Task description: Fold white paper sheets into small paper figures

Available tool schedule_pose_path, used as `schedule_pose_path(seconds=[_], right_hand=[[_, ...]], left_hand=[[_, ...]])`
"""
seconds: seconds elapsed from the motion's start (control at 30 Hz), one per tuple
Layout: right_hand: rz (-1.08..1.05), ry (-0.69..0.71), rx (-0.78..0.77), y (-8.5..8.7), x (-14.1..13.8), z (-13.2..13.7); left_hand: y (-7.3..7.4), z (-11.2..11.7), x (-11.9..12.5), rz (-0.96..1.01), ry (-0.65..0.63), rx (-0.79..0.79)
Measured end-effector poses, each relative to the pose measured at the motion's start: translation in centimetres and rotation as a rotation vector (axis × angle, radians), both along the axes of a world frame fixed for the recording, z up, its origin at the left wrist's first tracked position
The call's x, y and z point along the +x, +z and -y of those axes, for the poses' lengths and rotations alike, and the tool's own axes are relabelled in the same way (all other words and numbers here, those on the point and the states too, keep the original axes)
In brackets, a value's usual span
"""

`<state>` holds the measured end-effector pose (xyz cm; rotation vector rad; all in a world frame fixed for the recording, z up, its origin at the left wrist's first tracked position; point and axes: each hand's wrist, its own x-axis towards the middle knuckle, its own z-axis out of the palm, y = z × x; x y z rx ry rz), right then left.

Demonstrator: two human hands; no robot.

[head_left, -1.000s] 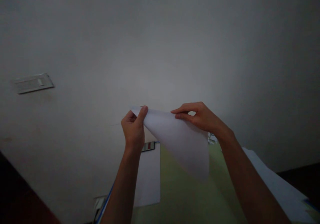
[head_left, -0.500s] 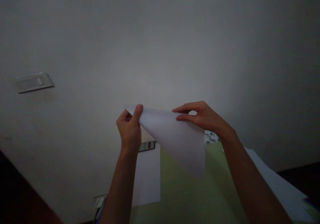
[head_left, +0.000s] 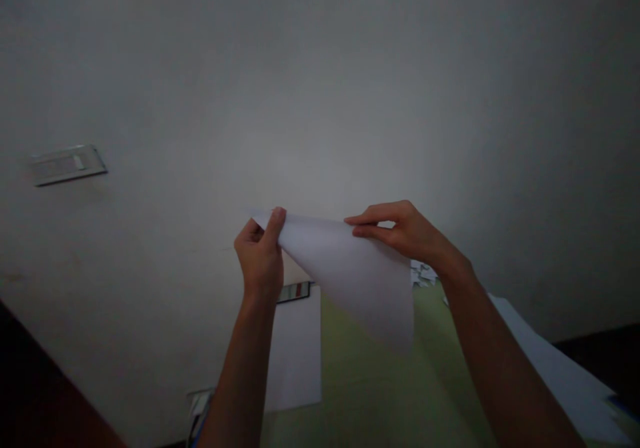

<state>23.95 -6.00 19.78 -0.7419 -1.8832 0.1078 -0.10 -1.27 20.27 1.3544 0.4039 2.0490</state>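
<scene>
Above the green tabletop I hold up a folded sheet of white paper [head_left: 345, 268], its top edge nearly level and its lower corner hanging down at the right. My left hand [head_left: 260, 255] is closed on the paper's left end, thumb on the near side. On the top edge, right of the middle, my right hand [head_left: 395, 228] pinches the paper between thumb and fingers. Behind the sheet, part of the table is hidden.
On the green table [head_left: 370, 395] lies a white sheet [head_left: 295, 361] at the left, with a dark-edged flat object [head_left: 295, 292] at its far end. Paper scraps [head_left: 424, 273] lie at the back right. More white paper [head_left: 545, 361] is at the right. A switch plate [head_left: 70, 166] is on the wall.
The paper's hanging lower corner has swung slightly to the right and its lower edge now curves. Both hands keep their hold in nearly the same place.
</scene>
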Motion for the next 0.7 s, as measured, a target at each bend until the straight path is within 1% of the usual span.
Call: schedule_pose_path(seconds=[0.17,0.23,0.5,0.7], right_hand=[[-0.038,-0.027,0.058,0.12,0.05,0.29],[-0.05,-0.034,0.066,0.13,0.12,0.33],[-0.03,-0.03,0.03,-0.12,0.34,0.0],[-0.02,-0.019,-0.018,-0.38,0.6,-0.32]], left_hand=[[-0.28,-0.04,0.01,-0.076,-0.124,-0.02],[-0.39,-0.17,-0.04,-0.084,-0.136,-0.02],[-0.32,-0.36,-0.22,-0.028,-0.042,0.014],[-0.08,-0.32,-0.21,0.043,-0.002,0.043]])
